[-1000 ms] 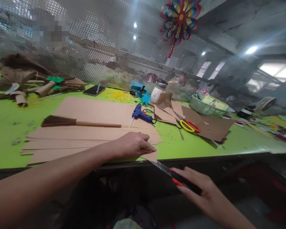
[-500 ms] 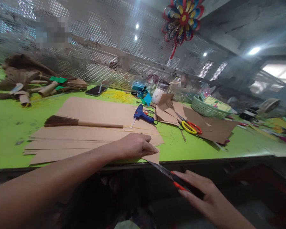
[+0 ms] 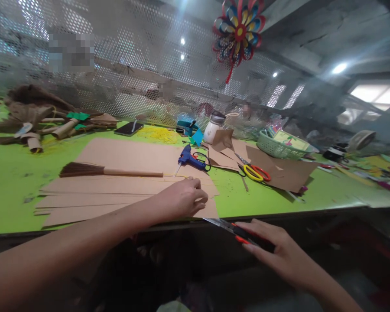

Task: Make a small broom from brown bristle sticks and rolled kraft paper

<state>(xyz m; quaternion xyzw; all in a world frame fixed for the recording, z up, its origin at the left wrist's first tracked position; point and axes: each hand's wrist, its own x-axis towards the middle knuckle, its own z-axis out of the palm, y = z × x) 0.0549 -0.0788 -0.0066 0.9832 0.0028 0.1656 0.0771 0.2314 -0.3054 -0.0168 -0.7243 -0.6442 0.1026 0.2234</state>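
My left hand [image 3: 182, 198] rests with curled fingers on the near right corner of a stack of brown cardboard strips [image 3: 117, 190] at the front edge of the green table [image 3: 6, 182]. My right hand [image 3: 273, 249] is below the table edge, fingers closed round a red-and-black utility knife [image 3: 234, 229] whose blade points left toward the cardboard corner. A brown broom-like bundle on a stick [image 3: 110, 170] lies across the cardboard behind my left hand.
A blue glue gun [image 3: 190, 158], yellow-and-red scissors [image 3: 256, 172], loose cardboard pieces [image 3: 279, 171], a green basket [image 3: 276, 146], a white jar [image 3: 212, 127] and a phone [image 3: 128, 128] lie farther back. Rolled brown paper sits at the far left [image 3: 35, 117]. A perforated metal screen backs the table.
My left hand's fingers have curled in on the cardboard corner. The knife has lifted a little toward the table edge, its blade now flatter.
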